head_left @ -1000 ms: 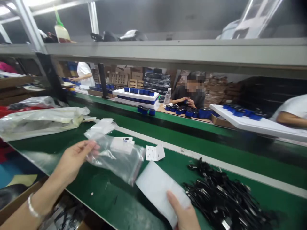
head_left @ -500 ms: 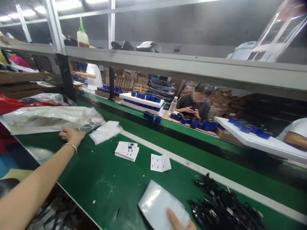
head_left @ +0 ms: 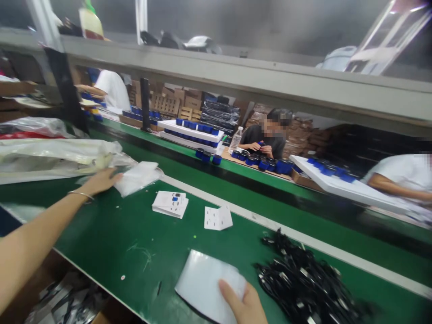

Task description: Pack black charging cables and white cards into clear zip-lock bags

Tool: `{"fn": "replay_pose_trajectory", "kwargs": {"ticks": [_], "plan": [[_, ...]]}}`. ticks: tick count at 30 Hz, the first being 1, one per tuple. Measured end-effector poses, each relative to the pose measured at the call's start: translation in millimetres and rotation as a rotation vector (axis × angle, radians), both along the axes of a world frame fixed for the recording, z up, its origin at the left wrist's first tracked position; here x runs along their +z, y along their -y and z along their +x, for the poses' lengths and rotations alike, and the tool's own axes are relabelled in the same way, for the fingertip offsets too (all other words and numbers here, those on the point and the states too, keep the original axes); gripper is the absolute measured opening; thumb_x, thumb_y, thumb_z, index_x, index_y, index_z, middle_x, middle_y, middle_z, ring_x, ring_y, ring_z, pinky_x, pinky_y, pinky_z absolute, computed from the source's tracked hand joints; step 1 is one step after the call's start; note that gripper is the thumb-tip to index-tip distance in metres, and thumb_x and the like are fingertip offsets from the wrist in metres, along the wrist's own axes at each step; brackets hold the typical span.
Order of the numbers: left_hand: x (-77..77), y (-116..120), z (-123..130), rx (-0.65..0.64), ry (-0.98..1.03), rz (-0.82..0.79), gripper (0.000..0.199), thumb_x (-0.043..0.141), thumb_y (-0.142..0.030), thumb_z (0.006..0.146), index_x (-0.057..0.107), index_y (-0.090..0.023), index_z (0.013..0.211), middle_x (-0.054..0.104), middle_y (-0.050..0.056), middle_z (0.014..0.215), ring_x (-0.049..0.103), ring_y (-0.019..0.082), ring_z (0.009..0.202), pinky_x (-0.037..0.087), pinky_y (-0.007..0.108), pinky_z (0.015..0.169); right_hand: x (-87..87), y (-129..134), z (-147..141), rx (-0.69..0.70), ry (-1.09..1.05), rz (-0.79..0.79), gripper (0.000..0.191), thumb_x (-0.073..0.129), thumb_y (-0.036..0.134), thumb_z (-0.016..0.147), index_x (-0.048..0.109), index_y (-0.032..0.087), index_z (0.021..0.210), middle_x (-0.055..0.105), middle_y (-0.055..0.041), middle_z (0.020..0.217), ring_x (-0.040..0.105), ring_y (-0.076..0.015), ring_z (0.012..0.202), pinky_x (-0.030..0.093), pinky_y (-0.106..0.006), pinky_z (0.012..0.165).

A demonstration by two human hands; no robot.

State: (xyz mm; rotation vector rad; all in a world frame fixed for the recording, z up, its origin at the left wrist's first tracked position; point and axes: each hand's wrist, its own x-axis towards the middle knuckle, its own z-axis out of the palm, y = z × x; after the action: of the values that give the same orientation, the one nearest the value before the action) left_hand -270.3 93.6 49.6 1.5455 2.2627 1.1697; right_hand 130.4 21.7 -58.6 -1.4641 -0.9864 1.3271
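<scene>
My left hand (head_left: 101, 181) reaches out flat over the green belt (head_left: 111, 234), its fingertips at the edge of a pile of translucent plastic bags (head_left: 138, 178). It holds nothing. My right hand (head_left: 243, 302) is at the bottom edge of the view, gripping a flat pack of frosted plastic bags (head_left: 205, 283) with the thumb on top. Between the hands lie a small stack of printed white cards (head_left: 170, 204) and a white perforated card (head_left: 218, 218). A tangled heap of black cables (head_left: 300, 281) sits just right of my right hand.
A large plastic sack (head_left: 57, 155) lies at the belt's far left. Beyond a grey shelf beam (head_left: 236, 74), co-workers sit at a second green belt with white trays of blue-lidded cups (head_left: 191, 130). Cardboard boxes lie below the belt's near edge.
My left hand no longer holds the clear bag it held a second ago and now rests by the bag pile. The printed cards lie on the belt. The view has tilted slightly.
</scene>
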Motion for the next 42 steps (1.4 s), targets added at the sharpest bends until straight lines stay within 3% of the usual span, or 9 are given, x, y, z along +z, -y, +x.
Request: {"fn": "replay_pose_trajectory", "kwargs": {"ticks": [6, 8, 10, 13, 16, 21, 27, 36, 42], "plan": [[-27.3, 21, 80, -0.268, -0.022, -0.086, 0.052, 0.046, -0.050, 0.088, 0.053, -0.016, 0.127, 0.059, 0.001, 0.126, 0.049, 0.034, 0.121, 0.034, 0.052, 0.105, -8.0, 3, -5, 0.058, -0.151, -0.054, 0.050, 0.078, 0.047, 0.057, 0.069, 0.009, 0.087, 0.073, -0.0106, 0.079, 0.067, -0.0259, 0.075, 0.052, -0.034, 0.067], [-51.2, 45, 124, -0.519, -0.017, -0.190, 0.080, 0.075, -0.046, 0.064, 0.043, -0.032, 0.136, 0.049, -0.003, 0.141, 0.045, 0.030, 0.128, 0.036, 0.043, 0.107, -5.3, 3, -4, 0.144, -0.124, -0.030, 0.044, 0.073, 0.045, 0.065, 0.067, 0.009, 0.091, 0.073, -0.0106, 0.081, 0.067, -0.0255, 0.076, 0.052, -0.033, 0.068], [-72.8, 67, 164, -0.794, -0.100, -0.341, 0.117, 0.087, -0.038, 0.046, 0.024, -0.038, 0.144, 0.030, 0.001, 0.153, 0.029, 0.037, 0.136, 0.032, 0.054, 0.106, 0.1, 3, 1, 0.240, 0.021, 0.049, 0.036, 0.066, 0.039, 0.073, 0.066, 0.010, 0.094, 0.072, -0.0108, 0.085, 0.066, -0.0259, 0.079, 0.052, -0.035, 0.071], [-92.6, 83, 198, -1.032, -0.266, -0.372, 0.109, 0.081, -0.037, 0.060, 0.012, -0.037, 0.146, 0.024, 0.004, 0.154, 0.019, 0.032, 0.140, 0.014, 0.060, 0.110, 5.4, 8, 14, 0.257, 0.377, 0.228, 0.040, 0.058, 0.030, 0.080, 0.059, 0.010, 0.115, 0.068, -0.0142, 0.105, 0.063, -0.0288, 0.096, 0.049, -0.041, 0.085], [-100.8, 83, 205, -1.011, -0.285, -0.322, 0.101, 0.076, -0.036, 0.068, 0.012, -0.037, 0.146, 0.032, 0.004, 0.152, 0.022, 0.030, 0.140, 0.015, 0.060, 0.110, 4.5, 16, 28, 0.254, 0.691, 0.421, 0.065, 0.061, 0.024, 0.079, 0.037, 0.016, 0.139, 0.048, -0.0162, 0.136, 0.046, -0.0325, 0.124, 0.039, -0.049, 0.101], [-107.9, 77, 203, -1.021, -0.227, -0.267, 0.104, 0.077, -0.034, 0.066, 0.012, -0.036, 0.147, 0.040, 0.007, 0.146, 0.026, 0.035, 0.138, 0.015, 0.065, 0.108, 9.1, 19, 33, 0.729, 0.975, 0.586, 0.113, 0.084, 0.032, 0.056, 0.020, 0.014, 0.147, 0.024, -0.0247, 0.149, 0.019, -0.0462, 0.136, 0.016, -0.070, 0.104], [-108.8, 69, 211, -0.986, -0.197, -0.236, 0.096, 0.075, -0.031, 0.067, 0.021, -0.034, 0.146, 0.045, 0.007, 0.140, 0.028, 0.034, 0.137, 0.016, 0.061, 0.110, 25.8, 11, 34, 0.740, 1.055, 0.559, 0.083, 0.061, 0.012, 0.070, 0.025, 0.010, 0.145, 0.046, -0.0204, 0.138, 0.039, -0.0328, 0.130, 0.017, -0.062, 0.109], [-119.9, 86, 220, -0.683, -0.093, -0.285, 0.113, 0.085, -0.029, 0.052, 0.021, -0.039, 0.144, 0.019, 0.002, 0.156, 0.010, 0.040, 0.141, 0.030, 0.060, 0.104, 12.4, 10, 48, 0.710, 1.064, 0.623, 0.080, 0.070, 0.023, 0.074, 0.031, 0.010, 0.143, 0.033, -0.0218, 0.146, 0.029, -0.0395, 0.135, 0.025, -0.067, 0.103], [-128.2, 106, 216, -0.553, -0.108, -0.129, 0.067, 0.060, -0.037, 0.079, 0.030, -0.041, 0.139, 0.032, -0.001, 0.151, 0.035, 0.031, 0.135, 0.042, 0.051, 0.101, 6.7, 17, 60, 0.534, 1.084, 0.726, 0.047, 0.056, 0.018, 0.084, 0.048, 0.017, 0.130, 0.050, -0.0140, 0.136, 0.048, -0.0281, 0.125, 0.046, -0.045, 0.099]]}}
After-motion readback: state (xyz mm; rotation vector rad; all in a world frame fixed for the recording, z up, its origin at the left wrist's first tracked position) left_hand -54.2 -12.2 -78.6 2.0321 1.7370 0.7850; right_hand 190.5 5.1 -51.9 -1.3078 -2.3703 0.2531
